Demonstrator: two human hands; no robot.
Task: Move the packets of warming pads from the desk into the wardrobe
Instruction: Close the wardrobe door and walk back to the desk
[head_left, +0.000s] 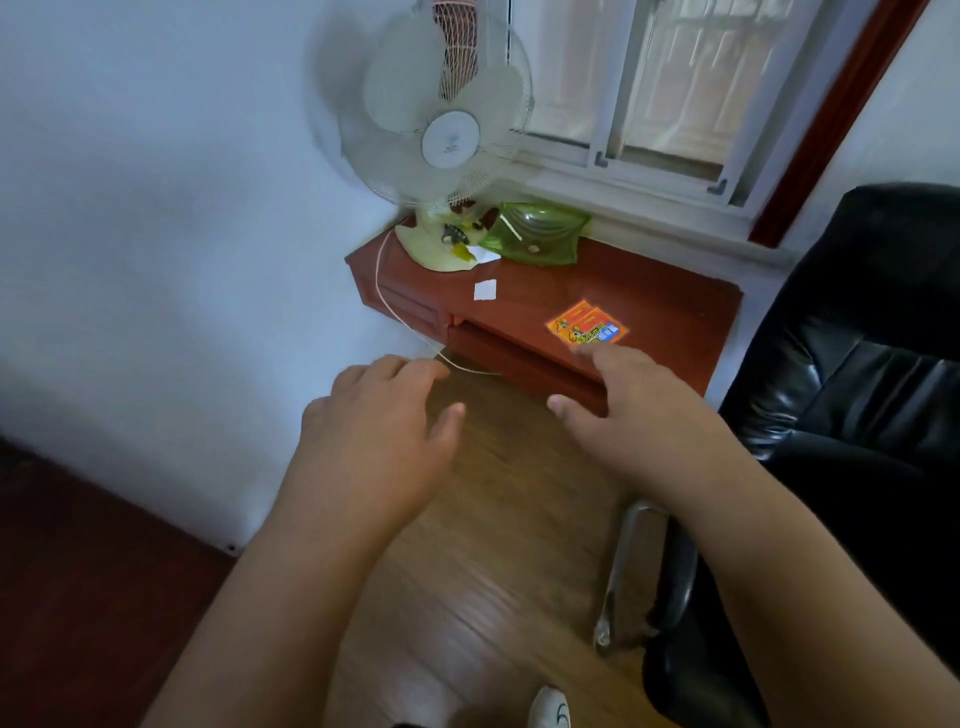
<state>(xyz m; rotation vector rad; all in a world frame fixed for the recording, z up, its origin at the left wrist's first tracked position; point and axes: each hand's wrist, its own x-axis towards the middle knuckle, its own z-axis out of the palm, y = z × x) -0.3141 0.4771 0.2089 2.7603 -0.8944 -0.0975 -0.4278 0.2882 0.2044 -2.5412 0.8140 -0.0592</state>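
orange printed warming-pad packets (587, 328) lie near the front edge of the red-brown wooden desk (670, 291); right hand (631, 415) and left hand (379, 441) hover with fingers apart, holding nothing.

The print on the orange packets (587, 325) is coming through too blurred to read, and how many are lying stacked there cannot be told. The right hand (631, 410) is hiding its own fingertips. The black chair (852, 374) is running off the right edge. The fan (441, 130) is getting cut by the top edge.
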